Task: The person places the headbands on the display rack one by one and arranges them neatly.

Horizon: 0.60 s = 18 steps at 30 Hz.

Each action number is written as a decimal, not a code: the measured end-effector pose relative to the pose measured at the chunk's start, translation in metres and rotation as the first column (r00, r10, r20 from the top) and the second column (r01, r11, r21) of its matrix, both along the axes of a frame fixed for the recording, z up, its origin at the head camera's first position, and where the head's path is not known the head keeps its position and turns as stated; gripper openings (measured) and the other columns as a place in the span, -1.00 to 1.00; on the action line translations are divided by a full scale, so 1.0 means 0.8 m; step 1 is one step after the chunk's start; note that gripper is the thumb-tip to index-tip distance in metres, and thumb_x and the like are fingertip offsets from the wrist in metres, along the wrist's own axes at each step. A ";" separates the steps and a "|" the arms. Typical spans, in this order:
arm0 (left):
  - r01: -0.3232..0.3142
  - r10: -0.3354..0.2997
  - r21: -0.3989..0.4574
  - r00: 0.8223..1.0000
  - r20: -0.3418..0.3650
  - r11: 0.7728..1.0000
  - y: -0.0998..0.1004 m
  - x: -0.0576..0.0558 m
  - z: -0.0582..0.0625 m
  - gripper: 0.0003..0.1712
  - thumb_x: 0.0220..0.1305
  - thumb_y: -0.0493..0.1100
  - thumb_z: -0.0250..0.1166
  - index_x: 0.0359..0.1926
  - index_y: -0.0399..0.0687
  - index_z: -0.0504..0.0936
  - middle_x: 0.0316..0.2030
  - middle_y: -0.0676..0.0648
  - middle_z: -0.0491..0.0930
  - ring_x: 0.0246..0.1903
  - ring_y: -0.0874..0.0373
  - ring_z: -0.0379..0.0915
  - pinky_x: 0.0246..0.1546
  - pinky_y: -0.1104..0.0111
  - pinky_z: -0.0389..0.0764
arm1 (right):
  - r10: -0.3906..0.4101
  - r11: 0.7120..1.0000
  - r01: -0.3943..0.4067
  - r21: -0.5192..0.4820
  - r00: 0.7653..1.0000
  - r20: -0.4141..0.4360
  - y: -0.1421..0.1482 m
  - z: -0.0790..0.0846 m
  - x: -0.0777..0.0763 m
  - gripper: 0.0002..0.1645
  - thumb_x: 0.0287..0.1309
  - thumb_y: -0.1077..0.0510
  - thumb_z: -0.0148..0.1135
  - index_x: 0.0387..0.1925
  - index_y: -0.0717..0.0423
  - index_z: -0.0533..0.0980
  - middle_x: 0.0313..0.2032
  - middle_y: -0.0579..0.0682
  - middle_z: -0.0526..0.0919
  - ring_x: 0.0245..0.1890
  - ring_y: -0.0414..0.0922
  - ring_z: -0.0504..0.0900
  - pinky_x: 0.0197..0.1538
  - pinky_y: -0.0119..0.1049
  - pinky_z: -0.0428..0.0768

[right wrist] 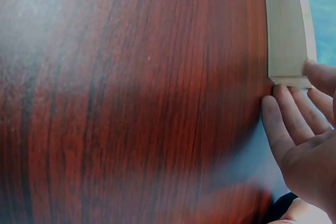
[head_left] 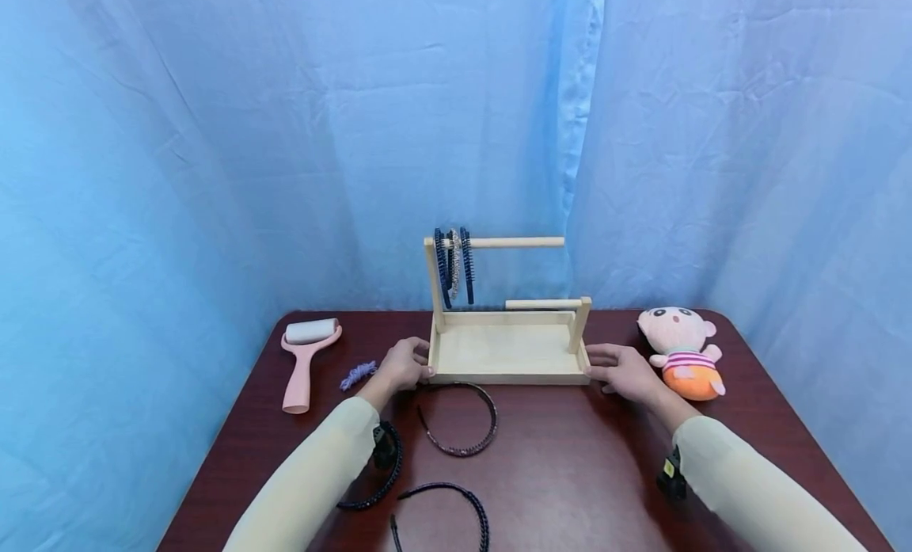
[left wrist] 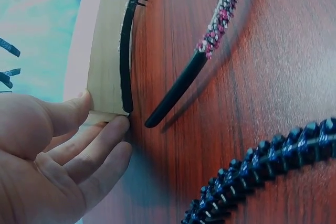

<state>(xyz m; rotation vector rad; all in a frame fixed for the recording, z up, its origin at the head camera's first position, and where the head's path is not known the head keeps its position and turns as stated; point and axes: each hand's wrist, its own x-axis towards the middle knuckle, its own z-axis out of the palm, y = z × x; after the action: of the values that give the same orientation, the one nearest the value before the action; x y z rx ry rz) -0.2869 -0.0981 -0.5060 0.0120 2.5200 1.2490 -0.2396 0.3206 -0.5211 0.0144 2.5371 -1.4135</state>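
A pale wooden rack (head_left: 509, 379) stands toward the back of the table, with a shallow tray base, a long upper rod and a short lower rod. Several headbands (head_left: 468, 267) hang at the left end of the upper rod. My left hand (head_left: 406, 366) holds the tray's left front corner, thumb on the rim and fingers along the end. At the right front corner, my right hand (head_left: 625, 371) holds the tray the same way. A headband with pink and silver beads (left wrist: 216, 32) lies just in front of the rack, near the left fingers.
Two dark headbands (head_left: 476, 500) lie nearer the front, one partly behind the left sleeve. A pink-handled lint roller (head_left: 301, 374) and a purple cord bundle (head_left: 358, 374) lie at left. A plush toy (head_left: 682, 358) is at right. Blue curtains (head_left: 456, 100) surround the table.
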 end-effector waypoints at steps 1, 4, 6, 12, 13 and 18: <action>0.001 -0.001 -0.004 1.000 -0.005 1.000 0.000 0.000 0.000 -0.40 0.36 -0.31 0.38 0.38 -0.19 0.46 0.03 -0.28 0.69 -0.28 0.03 0.72 -0.39 0.18 0.70 | -0.007 1.000 0.007 -0.006 1.000 0.000 0.000 -0.001 0.000 -0.33 0.40 0.15 0.28 0.44 0.28 0.35 0.28 0.39 0.53 0.10 0.11 0.68 -0.13 -0.07 0.76; 0.006 -0.006 0.000 1.000 -0.013 1.000 -0.003 0.004 0.000 -0.42 0.37 -0.30 0.37 0.37 -0.21 0.46 0.02 -0.29 0.69 -0.29 0.04 0.72 -0.39 0.20 0.70 | -0.009 1.000 0.009 -0.008 1.000 -0.004 -0.001 -0.005 -0.001 -0.34 0.40 0.15 0.28 0.44 0.27 0.35 0.28 0.39 0.53 0.10 0.10 0.68 -0.15 -0.07 0.76; 0.012 -0.012 0.005 1.000 -0.018 1.000 -0.007 0.008 -0.001 -0.44 0.38 -0.27 0.36 0.35 -0.22 0.48 0.02 -0.28 0.69 -0.28 0.05 0.72 -0.37 0.20 0.70 | -0.005 1.000 0.005 -0.006 1.000 -0.003 -0.003 -0.007 -0.002 -0.34 0.41 0.16 0.27 0.44 0.26 0.35 0.28 0.38 0.53 0.09 0.09 0.68 -0.17 -0.07 0.75; 0.036 -0.037 -0.012 0.993 -0.113 0.999 -0.028 0.023 0.006 -0.56 0.39 -0.19 0.36 0.24 -0.23 0.59 0.02 -0.20 0.71 -0.16 0.04 0.71 -0.17 0.17 0.70 | 0.019 1.000 -0.019 0.004 1.000 -0.002 -0.005 -0.008 -0.005 -0.36 0.41 0.19 0.26 0.42 0.28 0.35 0.26 0.37 0.55 0.08 0.10 0.68 -0.21 -0.09 0.75; 0.037 -0.038 -0.015 0.990 -0.133 0.999 -0.032 0.026 0.010 -0.57 0.39 -0.17 0.36 0.23 -0.21 0.60 0.01 -0.18 0.72 -0.12 0.02 0.70 -0.13 0.15 0.70 | 0.016 1.000 -0.016 0.006 1.000 -0.001 -0.005 -0.007 -0.005 -0.37 0.40 0.20 0.26 0.42 0.28 0.36 0.26 0.37 0.55 0.08 0.11 0.68 -0.22 -0.09 0.75; 0.047 -0.058 -0.053 0.971 -0.230 0.997 -0.047 0.049 0.034 -0.66 0.38 -0.09 0.38 0.12 -0.08 0.69 -0.07 -0.05 0.75 -0.06 0.06 0.67 -0.05 0.12 0.68 | 0.017 1.000 -0.018 0.025 1.000 0.003 0.002 0.001 -0.005 -0.36 0.42 0.19 0.26 0.43 0.27 0.34 0.28 0.37 0.54 0.13 0.15 0.66 -0.19 -0.08 0.75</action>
<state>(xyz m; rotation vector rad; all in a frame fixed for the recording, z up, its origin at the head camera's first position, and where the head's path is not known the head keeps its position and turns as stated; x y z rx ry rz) -0.2476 -0.1359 -0.4792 0.2242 2.7264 1.2297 -0.2433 0.3224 -0.5204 -0.0015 2.5468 -1.3737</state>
